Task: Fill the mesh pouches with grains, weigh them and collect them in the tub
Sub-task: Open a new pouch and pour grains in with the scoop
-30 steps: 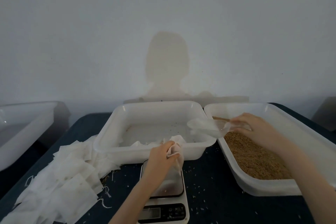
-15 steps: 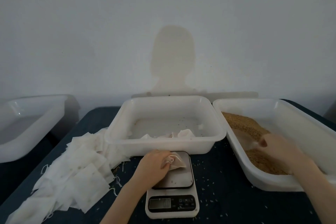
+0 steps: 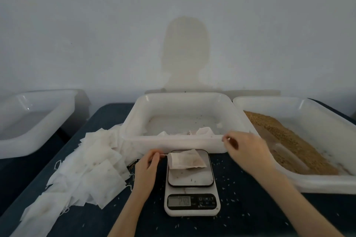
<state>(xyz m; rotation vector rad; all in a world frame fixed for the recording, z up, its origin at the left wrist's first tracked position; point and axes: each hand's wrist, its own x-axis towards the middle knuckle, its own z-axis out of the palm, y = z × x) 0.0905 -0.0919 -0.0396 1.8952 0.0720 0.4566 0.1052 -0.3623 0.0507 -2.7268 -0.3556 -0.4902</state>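
A filled mesh pouch [image 3: 185,160] lies on the platform of the white kitchen scale [image 3: 191,205], whose display is lit. My left hand [image 3: 146,167] pinches the pouch's drawstring just left of its mouth. My right hand [image 3: 248,152] hovers at the front rim of the middle collecting tub [image 3: 173,141], thumb and forefinger pinched on what looks like a thin string end. A few pouches [image 3: 202,132] lie inside that tub. The grain tub [image 3: 317,184] on the right holds brown grains [image 3: 285,134] and a clear scoop [image 3: 287,153].
A heap of empty white pouches [image 3: 86,169] spreads over the dark table left of the scale. Another white tub [image 3: 38,140] stands at the far left. Loose grains are scattered on the table around the scale. A pale wall is close behind the tubs.
My right hand left the scoop in the grain tub and moved left to the middle tub's front rim. My left hand let go of the pouch body and now pinches its string.
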